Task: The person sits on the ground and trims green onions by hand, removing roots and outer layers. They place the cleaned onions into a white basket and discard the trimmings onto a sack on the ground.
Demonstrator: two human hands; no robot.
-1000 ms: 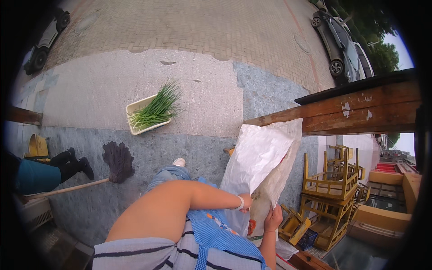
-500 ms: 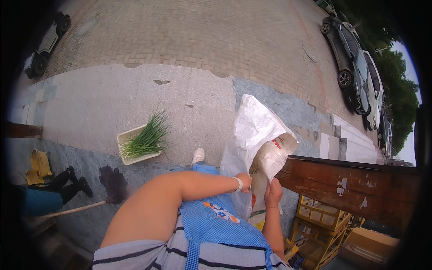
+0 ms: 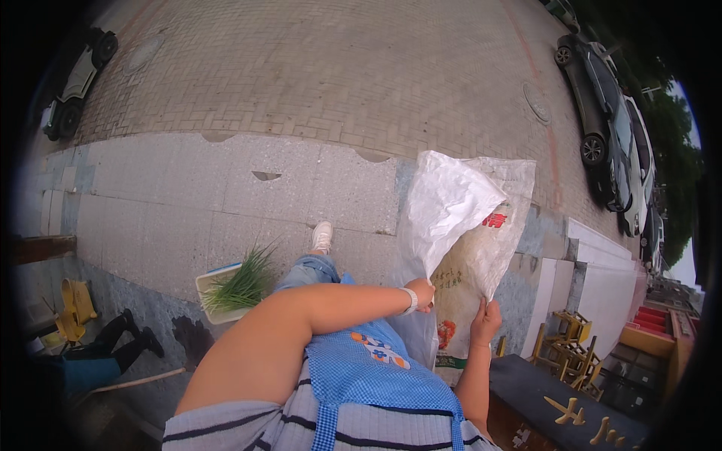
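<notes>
My left hand (image 3: 423, 295) reaches across my body with fingers closed on the near edge of a large woven sack (image 3: 460, 289), which is pale with coloured print. A white crinkled fold (image 3: 451, 207) of it, or a second white bag beside it, hangs over the far left part; I cannot tell which. Along the sack's right edge, my right hand (image 3: 486, 323) pinches the material. Between the two hands the sack is spread and hangs out in front of me. Translucent plastic (image 3: 410, 331) drapes below my left hand.
On the paving at left lies a cream tray (image 3: 201, 282) of green onions (image 3: 242, 287). A person in dark trousers (image 3: 120, 338) is at far left, near a mop handle (image 3: 143, 382). Wooden stools (image 3: 571, 342) and a dark signboard (image 3: 556, 398) stand at right. Parked cars (image 3: 594, 113) line the far right.
The sack has opened out wider to the right, showing more print. Both hands have shifted right. My foot has stepped forward, and the view has turned so the signboard's face shows.
</notes>
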